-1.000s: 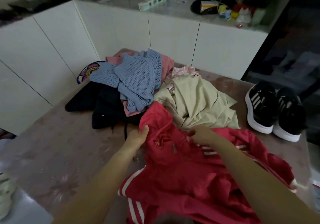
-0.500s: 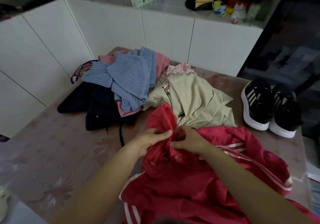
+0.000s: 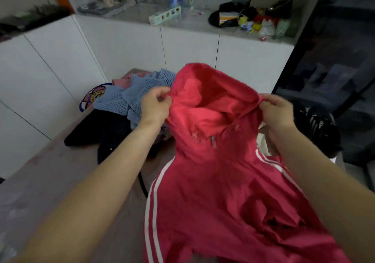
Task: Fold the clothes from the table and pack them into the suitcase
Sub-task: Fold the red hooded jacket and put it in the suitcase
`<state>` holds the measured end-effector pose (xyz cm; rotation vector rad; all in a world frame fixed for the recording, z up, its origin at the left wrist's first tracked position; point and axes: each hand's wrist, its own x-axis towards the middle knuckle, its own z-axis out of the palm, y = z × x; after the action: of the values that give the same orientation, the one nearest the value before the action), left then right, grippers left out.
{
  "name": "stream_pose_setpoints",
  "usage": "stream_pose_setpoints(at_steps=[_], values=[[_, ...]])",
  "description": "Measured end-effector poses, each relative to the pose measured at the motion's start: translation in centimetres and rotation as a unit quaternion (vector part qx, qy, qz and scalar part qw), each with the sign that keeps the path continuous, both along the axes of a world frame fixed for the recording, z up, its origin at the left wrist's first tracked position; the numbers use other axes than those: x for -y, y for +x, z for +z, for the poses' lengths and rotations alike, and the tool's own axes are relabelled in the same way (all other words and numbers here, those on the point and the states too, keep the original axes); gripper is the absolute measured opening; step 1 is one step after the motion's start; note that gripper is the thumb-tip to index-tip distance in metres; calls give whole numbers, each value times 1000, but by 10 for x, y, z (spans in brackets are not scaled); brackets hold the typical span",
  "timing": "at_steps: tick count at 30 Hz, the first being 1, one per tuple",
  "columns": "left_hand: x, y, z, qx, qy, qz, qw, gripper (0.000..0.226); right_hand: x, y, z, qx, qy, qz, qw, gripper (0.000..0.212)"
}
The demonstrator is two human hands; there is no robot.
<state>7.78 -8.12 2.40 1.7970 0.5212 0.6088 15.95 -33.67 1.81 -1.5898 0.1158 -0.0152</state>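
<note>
Left hand (image 3: 156, 105) and right hand (image 3: 277, 111) are pinching the red jacket (image 3: 213, 161) by its hood edges, its body trailing onto the bench (image 3: 60, 171); I am judging folding barely begun; next, laying it flat.

Both hands lift red hooded jacket (image 3: 213, 161) above worktop (image 3: 60, 181): left hand (image 3: 155, 105) pinches left hood edge, right hand (image 3: 277, 111) pinches right. White stripes on sleeves. Blue knit top (image 3: 129, 98) on dark clothes (image 3: 105, 132) behind. Black sneakers (image 3: 318, 126) right.
</note>
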Motion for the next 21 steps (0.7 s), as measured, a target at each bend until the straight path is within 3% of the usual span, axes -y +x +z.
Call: stream_pose_setpoints(at_steps=[4, 7, 8, 10, 11, 14, 15, 17, 19, 21], values=[[-8, 36, 33, 19, 2, 36, 999, 28, 17, 35, 20, 3, 3, -66, 998, 32], [3, 42, 33, -27, -69, -49, 996, 25, 23, 43, 13, -7, -18, -9, 1000, 30], [8, 39, 27, -60, -61, -78, 993, 32, 24, 41, 5, -26, -43, 19, 999, 32], [15, 24, 7, -147, 26, -91, 985, 66, 35, 28, -15, -33, -149, 74, 986, 48], [16, 12, -11, -175, 56, -88, 979, 73, 44, 19, -28, -20, -218, 93, 971, 56], [19, -48, -69, -214, 97, -149, 961, 57, 72, -33, -60, 31, -376, 173, 910, 60], [18, -73, -92, -267, 112, -178, 941, 76, 83, -57, -68, 45, -412, 191, 890, 60], [16, -120, -135, -372, 145, -215, 891, 109, 102, -109, -83, 104, -475, 199, 851, 59], [12, -161, -179, -429, 174, -218, 859, 112, 119, -158, -98, 151, -519, 209, 815, 57], [24, -190, -187, -432, 160, -201, 865, 104, 124, -197, -104, 183, -518, 232, 803, 51]])
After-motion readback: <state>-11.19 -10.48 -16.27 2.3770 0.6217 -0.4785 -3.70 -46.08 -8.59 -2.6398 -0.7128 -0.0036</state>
